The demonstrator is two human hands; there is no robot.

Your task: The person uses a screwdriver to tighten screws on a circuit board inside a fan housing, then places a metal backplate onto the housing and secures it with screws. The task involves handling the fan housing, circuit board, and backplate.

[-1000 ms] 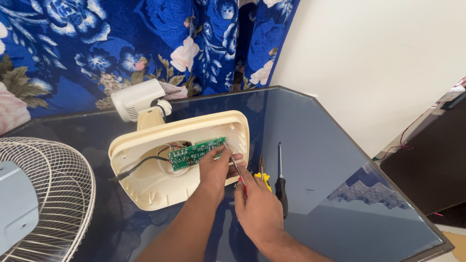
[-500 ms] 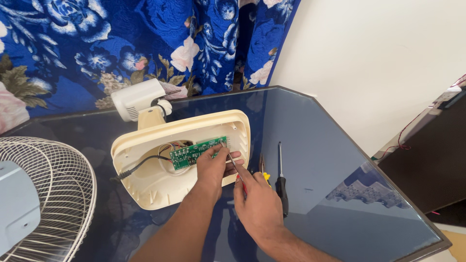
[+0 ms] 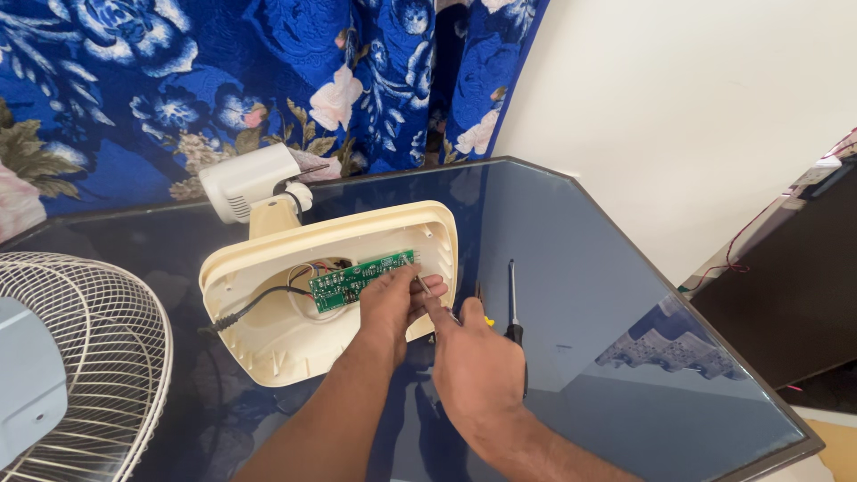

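A cream fan base [image 3: 268, 348] lies upside down on the dark glass table [image 3: 607, 295], its hollow underside facing up. Inside it a green circuit board [image 3: 353, 278] with coloured wires sits tilted. My left hand [image 3: 393, 308] lies over the board's right end, fingers curled on it. My right hand [image 3: 473, 366] is just below and to the right, pinching a thin metal tool [image 3: 424, 286] whose tip points at the base's inner wall beside the board. The tool's handle is hidden in my fist.
A black-handled screwdriver [image 3: 513, 317] lies right of my hands, and a yellow-handled tool [image 3: 487, 319] peeks out beside my right hand. A white wire fan guard [image 3: 80, 357] stands at the left edge, a white motor housing [image 3: 245, 183] behind the base, and blue floral curtains [image 3: 178, 80] beyond.
My right hand has edged up toward the base with the thin tool. My left hand stays on the board. The base has not moved.
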